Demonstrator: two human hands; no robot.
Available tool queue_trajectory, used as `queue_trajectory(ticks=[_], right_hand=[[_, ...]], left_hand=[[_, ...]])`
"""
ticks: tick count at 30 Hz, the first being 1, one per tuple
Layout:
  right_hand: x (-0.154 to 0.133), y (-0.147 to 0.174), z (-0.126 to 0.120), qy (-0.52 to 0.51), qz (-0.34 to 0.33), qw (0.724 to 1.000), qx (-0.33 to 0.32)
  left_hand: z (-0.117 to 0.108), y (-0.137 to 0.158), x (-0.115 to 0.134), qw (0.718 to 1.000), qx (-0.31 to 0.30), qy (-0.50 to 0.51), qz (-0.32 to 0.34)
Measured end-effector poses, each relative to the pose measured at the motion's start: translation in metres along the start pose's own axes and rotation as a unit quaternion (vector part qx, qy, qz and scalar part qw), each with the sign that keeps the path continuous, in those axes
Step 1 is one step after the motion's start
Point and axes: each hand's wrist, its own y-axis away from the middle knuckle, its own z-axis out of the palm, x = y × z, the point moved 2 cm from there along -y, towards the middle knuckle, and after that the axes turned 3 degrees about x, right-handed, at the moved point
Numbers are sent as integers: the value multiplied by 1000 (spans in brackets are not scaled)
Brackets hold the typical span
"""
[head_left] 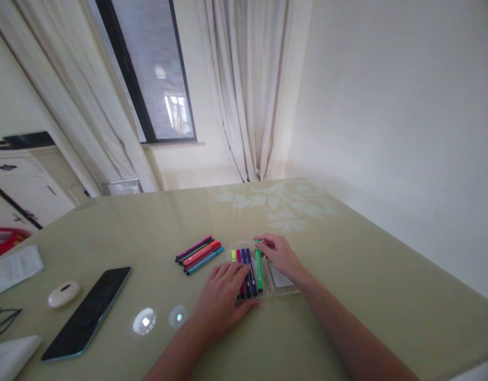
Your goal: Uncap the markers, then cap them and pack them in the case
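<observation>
A clear plastic case (267, 287) lies opened on the table, its lid side to the right with a white card (281, 279) in it. Inside sit several markers (249, 275), yellow, magenta and dark blue, side by side. My right hand (283, 257) pinches the upper end of a green marker (260, 272), which is over the right part of the tray. With fingers stretched out, my left hand (224, 296) rests over the left side of the case and the markers, hiding part of them. Left of the case is a loose group of markers (202, 255), pink, black, orange, red and blue.
A dark phone or tablet (87, 312) lies at left, beside a white oval case (64, 293). Farther left are glasses (3, 320), a white object (14, 357) and a pale cloth or packet (16, 269). The table (367, 275) adjoins a wall at right.
</observation>
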Motion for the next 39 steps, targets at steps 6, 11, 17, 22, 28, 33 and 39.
queue_trajectory(ticks=[6,11,17,22,28,33,39], right_hand=[[-3,6,5,152,-63,986,2],[-6,9,9,266,-79,961,-19],[-11,9,7,268,-87,959,-16],[-15,10,6,262,-92,961,-5],[-18,11,8,254,-107,961,0],[-24,16,14,147,-103,984,-13],[-28,19,26,-154,-6,986,-59]], left_hand=[[1,-1,8,999,-26,12,44],[3,0,12,999,-24,17,37],[-3,-5,-9,998,39,36,-25],[-21,-3,-47,957,85,-162,-225],[-19,0,-60,950,64,-181,-248],[-12,-6,-41,971,120,69,-194],[-3,-4,-10,966,73,197,-149]])
